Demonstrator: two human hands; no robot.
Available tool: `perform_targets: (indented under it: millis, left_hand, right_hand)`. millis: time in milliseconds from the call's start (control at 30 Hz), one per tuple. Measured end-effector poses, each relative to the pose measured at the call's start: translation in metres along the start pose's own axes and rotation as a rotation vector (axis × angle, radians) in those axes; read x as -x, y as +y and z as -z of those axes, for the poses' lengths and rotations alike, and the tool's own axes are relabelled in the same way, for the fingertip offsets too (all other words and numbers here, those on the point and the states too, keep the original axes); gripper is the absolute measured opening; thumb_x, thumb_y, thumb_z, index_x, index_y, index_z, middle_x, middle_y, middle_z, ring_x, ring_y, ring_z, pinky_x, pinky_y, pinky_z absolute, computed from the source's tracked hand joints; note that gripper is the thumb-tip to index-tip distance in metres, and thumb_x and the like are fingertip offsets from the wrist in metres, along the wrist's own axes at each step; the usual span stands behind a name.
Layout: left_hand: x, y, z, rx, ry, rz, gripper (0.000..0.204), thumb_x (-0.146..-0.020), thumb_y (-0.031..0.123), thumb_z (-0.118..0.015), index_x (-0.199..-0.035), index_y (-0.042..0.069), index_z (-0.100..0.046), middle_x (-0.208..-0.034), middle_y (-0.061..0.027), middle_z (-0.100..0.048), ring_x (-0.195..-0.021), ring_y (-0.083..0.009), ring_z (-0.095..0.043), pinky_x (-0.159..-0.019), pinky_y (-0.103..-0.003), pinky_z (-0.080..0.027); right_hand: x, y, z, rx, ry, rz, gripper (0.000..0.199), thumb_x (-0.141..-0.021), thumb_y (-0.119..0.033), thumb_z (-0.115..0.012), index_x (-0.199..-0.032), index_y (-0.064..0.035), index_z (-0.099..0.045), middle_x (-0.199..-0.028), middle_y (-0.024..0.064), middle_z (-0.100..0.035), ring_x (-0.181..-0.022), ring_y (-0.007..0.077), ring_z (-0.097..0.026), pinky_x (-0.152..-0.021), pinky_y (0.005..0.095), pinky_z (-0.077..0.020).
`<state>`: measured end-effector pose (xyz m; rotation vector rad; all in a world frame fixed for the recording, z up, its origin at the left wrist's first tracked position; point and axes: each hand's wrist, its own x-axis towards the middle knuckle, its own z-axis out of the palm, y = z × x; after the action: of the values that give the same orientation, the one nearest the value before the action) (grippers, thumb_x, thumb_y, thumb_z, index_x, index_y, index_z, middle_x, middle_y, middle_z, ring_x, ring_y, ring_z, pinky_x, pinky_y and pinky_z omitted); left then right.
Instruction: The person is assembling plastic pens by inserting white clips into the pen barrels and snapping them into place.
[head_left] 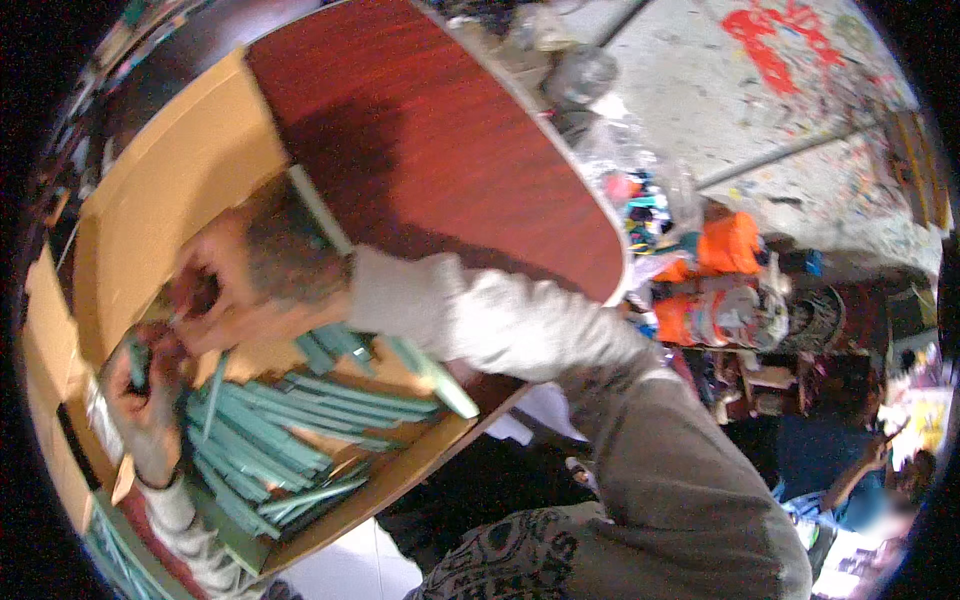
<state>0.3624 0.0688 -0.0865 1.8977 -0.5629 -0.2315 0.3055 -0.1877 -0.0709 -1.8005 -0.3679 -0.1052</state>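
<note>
Over an open cardboard box (400, 462) both my hands come together at its left side. My left hand (148, 400) is curled closed, and a short bit of a green strip (138, 370) shows inside its fingers. Against its fingertips, my right hand (255, 272) reaches across from the right with its fingers bent and pinched; what they hold, if anything, is hidden and blurred. Below the hands, many flat green strips (260, 430) lie loosely side by side in the box. One green strip (214, 395) leans up at an angle near my left hand.
A dark red tabletop (440, 140) with a pale rim extends beyond the box. Bags and orange containers (728, 243) stand on the paint-spotted floor (800, 150) at right. Another person (825, 460) is at the lower right. More green strips (120, 555) lie at the lower left.
</note>
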Motion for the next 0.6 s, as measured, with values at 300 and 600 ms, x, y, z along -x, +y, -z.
perform_targets:
  millis: [300,600]
  left_hand:
    - [-0.002,0.051,-0.043,0.154,0.066,-0.064,0.017,-0.085,0.001,-0.072,-0.100,-0.006,-0.069,-0.096,-0.0129,-0.072,-0.087,-0.0151,-0.068,-0.080,-0.026,-0.055]
    - [-0.006,0.057,-0.040,0.077,0.095,-0.090,0.016,-0.085,0.004,-0.074,-0.097,-0.006,-0.069,-0.090,-0.0118,-0.072,-0.084,-0.0146,-0.069,-0.078,-0.025,-0.056]
  right_hand:
    - [0.018,0.004,-0.002,-0.172,0.187,0.088,0.023,-0.082,-0.008,-0.076,-0.098,-0.0010,-0.061,-0.090,0.0024,-0.063,-0.084,0.0082,-0.062,-0.076,0.0219,-0.0512]
    - [0.015,-0.003,-0.001,-0.085,0.190,0.117,0.017,-0.083,-0.005,-0.073,-0.096,-0.0011,-0.063,-0.089,0.0025,-0.065,-0.083,0.0074,-0.064,-0.075,0.0224,-0.0517]
